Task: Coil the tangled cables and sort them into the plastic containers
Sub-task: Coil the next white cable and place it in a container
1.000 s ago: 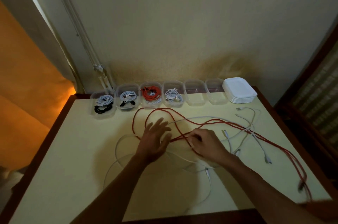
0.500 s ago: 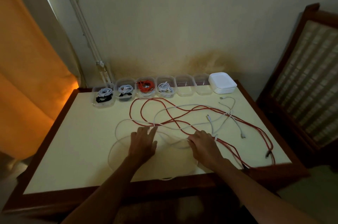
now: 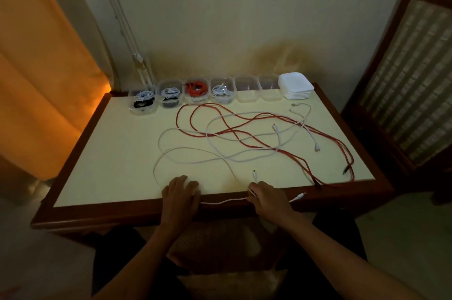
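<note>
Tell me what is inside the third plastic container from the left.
The third container holds a coiled red cable, with some white cable under it at the front. Whatever lies beneath the coil is covered.

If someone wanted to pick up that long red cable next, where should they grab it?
Probably at its dark plug end near the table's right front corner, coming from the right. That end lies free of the white cables, while the red cable's middle loops cross under and over them, so starting there should ease coiling.

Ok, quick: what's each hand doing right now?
Left hand: open, fingers resting flat at the table's near edge, over the white cable.
Right hand: fingers curled, pinching the same white cable.
</note>
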